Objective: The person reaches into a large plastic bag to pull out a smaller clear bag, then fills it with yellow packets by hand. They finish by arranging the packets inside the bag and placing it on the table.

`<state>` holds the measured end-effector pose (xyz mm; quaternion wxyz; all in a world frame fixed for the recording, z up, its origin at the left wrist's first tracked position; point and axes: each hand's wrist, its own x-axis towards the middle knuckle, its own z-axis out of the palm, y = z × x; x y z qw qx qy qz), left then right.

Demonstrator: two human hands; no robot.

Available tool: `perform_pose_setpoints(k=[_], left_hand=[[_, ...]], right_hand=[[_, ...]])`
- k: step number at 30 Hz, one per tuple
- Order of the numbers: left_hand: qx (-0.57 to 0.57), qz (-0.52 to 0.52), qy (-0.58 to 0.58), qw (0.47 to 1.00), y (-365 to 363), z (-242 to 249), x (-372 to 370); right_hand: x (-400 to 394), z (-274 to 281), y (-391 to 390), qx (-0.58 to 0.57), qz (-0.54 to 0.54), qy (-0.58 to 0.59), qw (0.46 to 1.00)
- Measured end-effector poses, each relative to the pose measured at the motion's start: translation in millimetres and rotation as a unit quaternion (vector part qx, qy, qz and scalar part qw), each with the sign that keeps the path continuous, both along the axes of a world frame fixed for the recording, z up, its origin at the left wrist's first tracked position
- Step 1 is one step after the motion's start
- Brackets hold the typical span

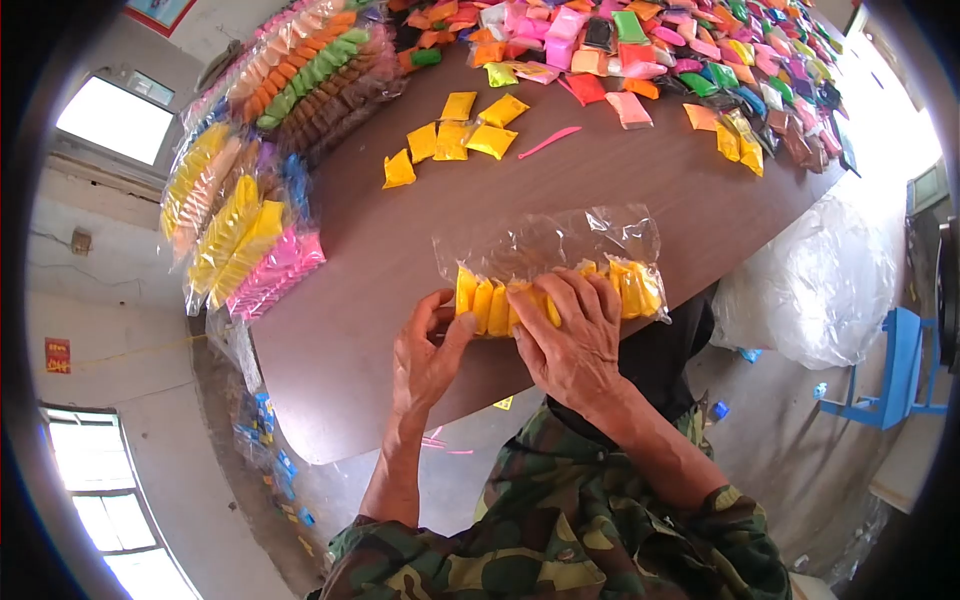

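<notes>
A clear plastic bag (560,245) lies near the front edge of the brown table (620,190), with a row of yellow packets (635,287) packed inside its lower part. My left hand (425,355) presses against the left end of that row through the bag. My right hand (572,335) lies over the middle of the row, fingers curled on the bag and packets. Loose yellow packets (455,138) lie farther back on the table.
Filled bags of coloured packets (255,235) are stacked along the table's left side. Many loose packets in mixed colours (690,60) cover the far end, with a pink plastic tool (548,141) nearby. A large white plastic sack (810,285) and a blue chair (900,370) stand at the right.
</notes>
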<state>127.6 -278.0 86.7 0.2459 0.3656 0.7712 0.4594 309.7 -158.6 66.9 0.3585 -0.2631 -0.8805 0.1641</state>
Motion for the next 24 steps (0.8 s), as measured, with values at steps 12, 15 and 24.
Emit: perform_pose_setpoints(k=[12, 15, 24], left_hand=[[-0.054, -0.016, 0.144, 0.988, -6, 11, -4], [-0.075, -0.019, 0.208, 0.975, -6, 22, -7], [-0.074, -0.278, 0.414, 0.864, 26, 69, -14]], right_hand=[[-2, 6, -4, -0.021, 0.013, -0.036, 0.999], [-1, 2, -4, -0.011, 0.012, -0.034, 0.999], [-3, -6, -7, -0.002, -0.001, -0.020, 1.000]])
